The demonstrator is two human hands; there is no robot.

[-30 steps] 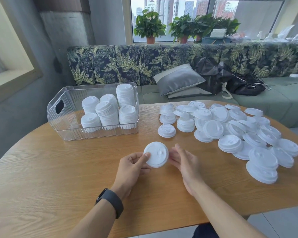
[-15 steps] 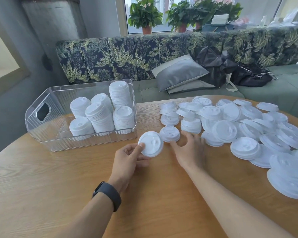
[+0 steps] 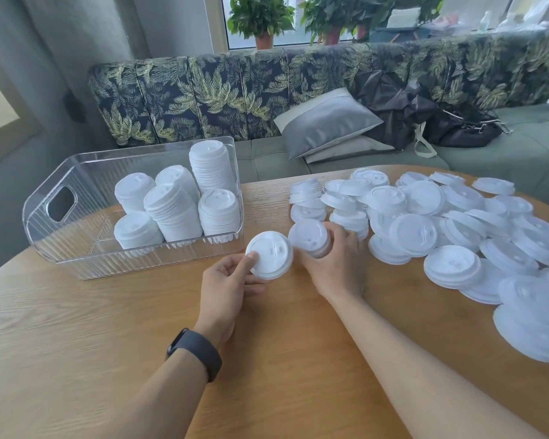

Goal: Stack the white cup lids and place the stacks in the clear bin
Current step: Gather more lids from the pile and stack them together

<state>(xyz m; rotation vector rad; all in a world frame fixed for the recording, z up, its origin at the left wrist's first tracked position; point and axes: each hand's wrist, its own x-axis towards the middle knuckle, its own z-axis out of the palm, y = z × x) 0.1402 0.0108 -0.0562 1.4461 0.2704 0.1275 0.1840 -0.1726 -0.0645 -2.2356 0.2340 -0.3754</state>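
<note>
The left hand (image 3: 227, 280) is pinching a round white plastic cup lid (image 3: 269, 254) while the right hand (image 3: 332, 264), empty a second ago, is now gripping a small lid stack (image 3: 309, 237) beside the clear ribbed bin (image 3: 61, 236) on an oval wooden table (image 3: 92, 343) facing a leaf-print sofa (image 3: 222, 90).

The right hand (image 3: 333, 267) has reached forward and gripped a small lid stack (image 3: 309, 237)

wooden table (image 3: 76, 343) bears clear bin (image 3: 76, 248) and loose lids (image 3: 457, 236).

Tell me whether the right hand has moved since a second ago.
Yes. The right hand left the left hand's lid and reached toward the lid pile, gripping a small stack.
</note>
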